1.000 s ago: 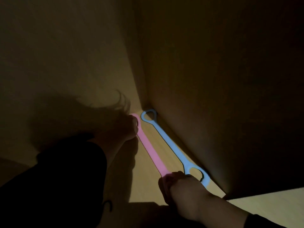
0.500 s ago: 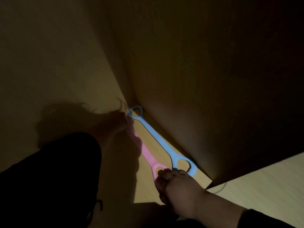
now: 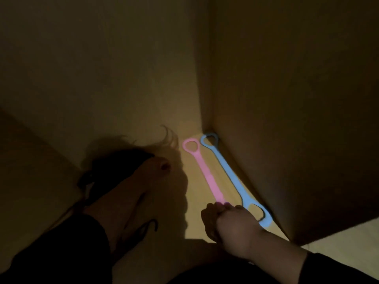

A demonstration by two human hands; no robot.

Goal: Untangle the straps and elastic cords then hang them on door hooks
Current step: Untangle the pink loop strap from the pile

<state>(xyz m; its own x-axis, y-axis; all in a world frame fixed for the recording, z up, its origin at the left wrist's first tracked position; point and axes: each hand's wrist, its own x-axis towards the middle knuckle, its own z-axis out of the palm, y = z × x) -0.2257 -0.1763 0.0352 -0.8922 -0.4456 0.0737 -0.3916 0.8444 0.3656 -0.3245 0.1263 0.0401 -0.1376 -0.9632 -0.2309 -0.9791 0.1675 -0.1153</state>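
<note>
Darkness swallows most of this view, and the left hand (image 3: 151,173) at nine o'clock of centre is barely readable; a fingertip shows, but whether its fingers are spread or curled cannot be told. Black cords (image 3: 143,226) trail under that forearm, their ends lost in shadow. At five o'clock the right hand (image 3: 231,224) sits over the near end of the pink strap (image 3: 205,173), fingers curled down together onto it, so the strap's near loop is hidden underneath.

Now the straps themselves: the pink one is flat and narrow, with a round loop at its far end, lying straight on the pale yellow floor (image 3: 190,218). Just beside it, at its three o'clock side, runs the blue strap (image 3: 229,175), wider, with a loop at each end, its near loop partly covered by the right hand's knuckles. The two lie roughly parallel and apart along their length.

Blue hugs the foot of the dark panel (image 3: 287,119), its far loop tucked into the corner at twelve o'clock. Lit floor lies open between the hands, left of the pink strap.
</note>
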